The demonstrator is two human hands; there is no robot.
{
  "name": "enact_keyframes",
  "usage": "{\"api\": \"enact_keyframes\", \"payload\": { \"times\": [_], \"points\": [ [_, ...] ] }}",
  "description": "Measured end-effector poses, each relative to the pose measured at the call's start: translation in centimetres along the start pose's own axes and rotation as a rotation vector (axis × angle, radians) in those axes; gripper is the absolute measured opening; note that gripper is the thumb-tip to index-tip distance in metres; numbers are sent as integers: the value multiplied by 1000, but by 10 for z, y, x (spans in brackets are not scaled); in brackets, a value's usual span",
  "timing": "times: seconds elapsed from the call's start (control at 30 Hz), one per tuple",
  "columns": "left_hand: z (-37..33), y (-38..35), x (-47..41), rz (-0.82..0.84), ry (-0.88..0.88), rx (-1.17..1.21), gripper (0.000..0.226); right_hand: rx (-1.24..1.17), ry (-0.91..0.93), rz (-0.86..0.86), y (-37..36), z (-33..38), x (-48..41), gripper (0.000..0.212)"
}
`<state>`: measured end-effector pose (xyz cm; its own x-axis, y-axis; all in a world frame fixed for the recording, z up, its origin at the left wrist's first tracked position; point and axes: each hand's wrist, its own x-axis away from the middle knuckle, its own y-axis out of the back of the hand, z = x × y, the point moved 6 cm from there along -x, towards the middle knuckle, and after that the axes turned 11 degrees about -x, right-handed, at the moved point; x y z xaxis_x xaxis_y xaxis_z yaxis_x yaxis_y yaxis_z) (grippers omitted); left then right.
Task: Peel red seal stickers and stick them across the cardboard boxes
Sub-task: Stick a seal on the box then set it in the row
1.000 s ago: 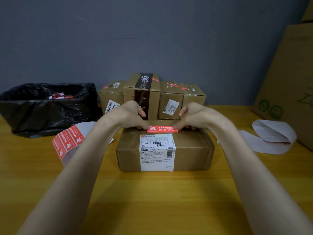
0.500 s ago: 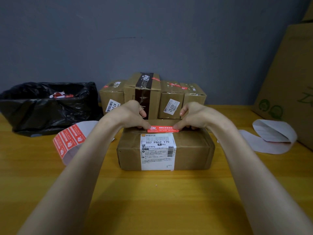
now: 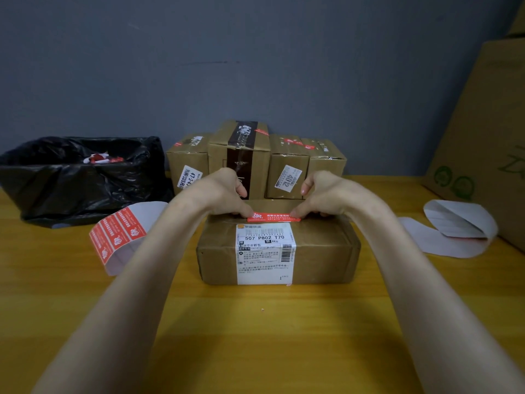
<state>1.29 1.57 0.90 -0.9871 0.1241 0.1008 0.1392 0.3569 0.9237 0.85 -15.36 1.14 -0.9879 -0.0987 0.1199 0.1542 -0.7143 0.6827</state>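
A flat brown cardboard box (image 3: 321,251) with a white shipping label lies in the middle of the yellow table. A red seal sticker (image 3: 274,216) stretches along the box's top front edge. My left hand (image 3: 224,194) pinches the sticker's left end and my right hand (image 3: 321,194) pinches its right end. Whether the sticker touches the box surface is unclear. A strip of red seal stickers on white backing (image 3: 119,234) curls on the table left of the box.
Several smaller cardboard boxes (image 3: 255,160) with red seals stand against the wall behind. A black bag-lined bin (image 3: 82,177) with scraps sits at the back left. Empty white backing paper (image 3: 454,228) lies at right, beside a large cardboard carton (image 3: 483,155).
The hands and sticker have stayed at the box's top edge; the sticker has sunk very slightly toward it.
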Motion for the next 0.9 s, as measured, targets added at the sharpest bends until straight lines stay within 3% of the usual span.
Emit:
{"api": "enact_keyframes", "payload": {
  "times": [0.33, 0.43, 0.67, 0.9],
  "points": [
    [6, 2, -2, -11, -9, -7, 34, 61, 0, -3, 1, 1, 1, 32],
    [4, 5, -1, -39, -21, 38, 21, 41, -4, -25, 5, -1, 2, 35],
    [-4, -4, -5, -98, 2, -54, 38, 111, 15, -73, -7, 3, -1, 39],
    [1, -2, -4, -84, -1, -90, 30, 126, -30, -35, 1, -1, 1, 31]
  ]
}}
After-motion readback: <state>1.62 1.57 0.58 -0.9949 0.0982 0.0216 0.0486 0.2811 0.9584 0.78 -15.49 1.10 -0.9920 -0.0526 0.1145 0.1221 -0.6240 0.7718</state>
